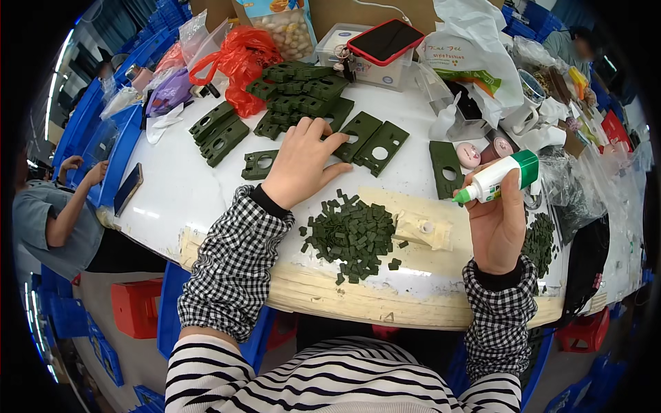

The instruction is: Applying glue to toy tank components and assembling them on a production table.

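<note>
My left hand reaches over the table with its fingers spread and curved. Its fingertips are at the near edge of a dark green plastic plate with a round hole; whether they touch it I cannot tell. A similar plate lies just right of it, and another is partly behind my wrist. In my right hand is a white glue bottle with a green base, tilted so its green tip points left and down. Between my hands lies a heap of small dark green plastic pieces.
Stacked green plates rise at the back, beside a red plastic bag. A red-edged phone rests on a clear box. Another heap of green pieces is right of my right wrist. A person sits at the left.
</note>
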### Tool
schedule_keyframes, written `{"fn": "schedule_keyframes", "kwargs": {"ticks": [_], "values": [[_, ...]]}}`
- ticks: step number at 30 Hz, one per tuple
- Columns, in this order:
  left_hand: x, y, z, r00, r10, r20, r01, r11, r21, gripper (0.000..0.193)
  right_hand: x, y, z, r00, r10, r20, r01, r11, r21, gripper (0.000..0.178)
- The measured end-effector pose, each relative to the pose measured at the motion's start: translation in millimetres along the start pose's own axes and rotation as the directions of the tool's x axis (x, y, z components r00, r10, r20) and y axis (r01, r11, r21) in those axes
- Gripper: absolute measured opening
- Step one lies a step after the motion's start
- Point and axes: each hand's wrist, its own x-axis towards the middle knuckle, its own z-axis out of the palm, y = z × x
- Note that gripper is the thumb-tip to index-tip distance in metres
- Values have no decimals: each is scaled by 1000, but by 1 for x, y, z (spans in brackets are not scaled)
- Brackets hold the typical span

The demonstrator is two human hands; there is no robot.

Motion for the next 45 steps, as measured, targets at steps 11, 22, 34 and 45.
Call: {"fn": "schedule_keyframes", "kwargs": {"ticks": [11,22,34,45], "values": [[8,24,-14,964,13,-266,-82,965,-251,29,1,-4,2,993,-102,58,103,995,-16,38],[-5,55,-24,895,299,-330,-443,669,-596,65,-3,2,5,976,-150,155,182,959,-216,34],[-5,58,-25,901,286,-326,-431,676,-598,54,-6,5,7,968,-194,158,236,918,-319,33],[-6,59,-25,899,291,-327,-435,685,-584,55,-6,3,6,968,-190,166,242,883,-403,32]]}}
